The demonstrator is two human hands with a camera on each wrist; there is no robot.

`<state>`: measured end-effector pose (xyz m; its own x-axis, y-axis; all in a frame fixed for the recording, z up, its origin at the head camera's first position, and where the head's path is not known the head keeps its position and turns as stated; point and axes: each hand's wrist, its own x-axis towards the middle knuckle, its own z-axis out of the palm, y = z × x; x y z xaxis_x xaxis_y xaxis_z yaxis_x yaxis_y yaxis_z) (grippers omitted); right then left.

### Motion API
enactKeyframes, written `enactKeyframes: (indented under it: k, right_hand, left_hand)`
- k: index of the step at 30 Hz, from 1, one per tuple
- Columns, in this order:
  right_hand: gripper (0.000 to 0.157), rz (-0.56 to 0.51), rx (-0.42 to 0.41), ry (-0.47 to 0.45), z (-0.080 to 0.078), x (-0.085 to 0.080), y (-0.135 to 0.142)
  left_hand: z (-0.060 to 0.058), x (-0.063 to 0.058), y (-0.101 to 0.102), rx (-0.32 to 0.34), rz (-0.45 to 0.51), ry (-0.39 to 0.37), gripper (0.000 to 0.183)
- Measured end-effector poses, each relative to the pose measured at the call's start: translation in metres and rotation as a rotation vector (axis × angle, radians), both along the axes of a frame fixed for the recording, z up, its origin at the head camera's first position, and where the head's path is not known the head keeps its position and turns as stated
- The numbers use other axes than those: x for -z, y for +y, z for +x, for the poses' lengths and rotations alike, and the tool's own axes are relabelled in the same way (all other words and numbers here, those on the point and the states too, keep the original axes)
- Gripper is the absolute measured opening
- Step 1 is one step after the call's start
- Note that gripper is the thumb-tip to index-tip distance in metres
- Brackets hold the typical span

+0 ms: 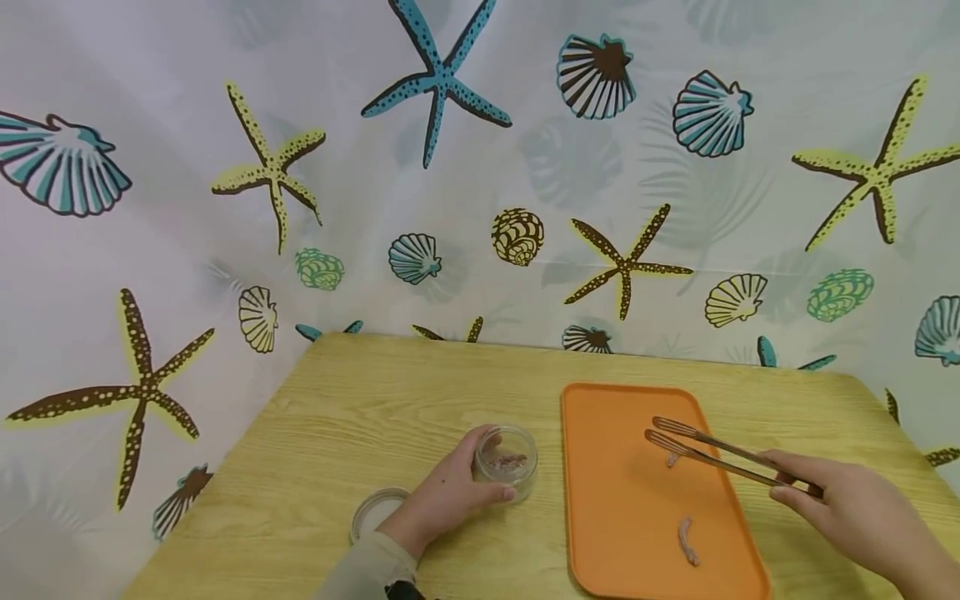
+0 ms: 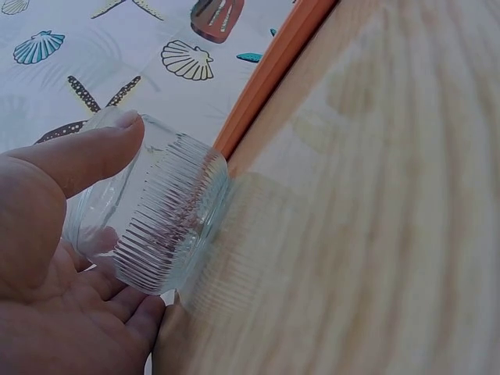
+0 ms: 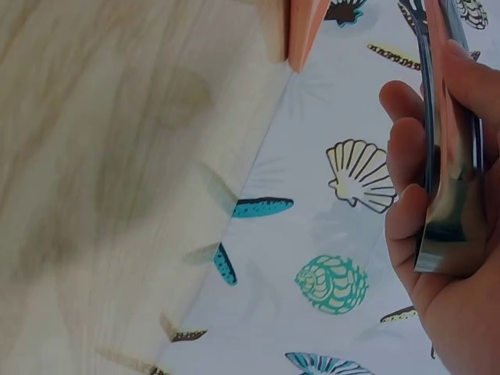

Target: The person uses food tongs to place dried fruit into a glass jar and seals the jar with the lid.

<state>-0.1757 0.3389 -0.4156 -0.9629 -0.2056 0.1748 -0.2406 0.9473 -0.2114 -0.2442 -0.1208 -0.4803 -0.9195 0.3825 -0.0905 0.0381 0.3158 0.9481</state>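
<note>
Near the middle of the head view, my left hand (image 1: 442,496) grips a small clear glass jar (image 1: 525,487), thumb on one side and fingers around the other. Ribbed glass shows in the left wrist view, with a little pinkish-brown stuff at the bottom. My right hand (image 1: 862,512) holds metal tongs (image 3: 451,207) by their closed end. Their two slotted tips stand apart over an orange tray (image 1: 615,500). One small pinkish-brown strip (image 1: 671,460) lies just under the tips. Another curved strip (image 1: 686,542) lies nearer the tray's front.
Left of the jar, a round lid (image 1: 377,510) lies on the wooden table (image 1: 390,392), partly behind my left wrist. A white curtain (image 1: 465,200) printed with shells and starfish hangs along the table's back and side edges. The tray's raised rim stands right of the jar.
</note>
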Motion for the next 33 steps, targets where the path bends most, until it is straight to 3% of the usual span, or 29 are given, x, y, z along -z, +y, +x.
enactKeyframes:
  k: [8, 13, 25, 33]
  right_hand:
    - [0.047, 0.052, 0.03, -0.06, -0.004, 0.009, 0.029]
    - [0.052, 0.069, 0.039, -0.154, -0.007, 0.014, 0.041]
    - [0.051, 0.038, 0.004, -0.228, -0.013, 0.021, 0.036]
    - [0.05, 0.033, -0.012, -0.193, -0.013, 0.02, 0.032]
  left_hand:
    - [0.001, 0.0, -0.001, 0.004, 0.007, 0.007, 0.093]
    - [0.001, 0.0, -0.001, 0.001, 0.003, 0.01, 0.093]
    - [0.0, 0.001, -0.001, 0.013, 0.018, 0.001, 0.092]
    - [0.0, 0.0, -0.001, 0.008, 0.007, 0.014, 0.092]
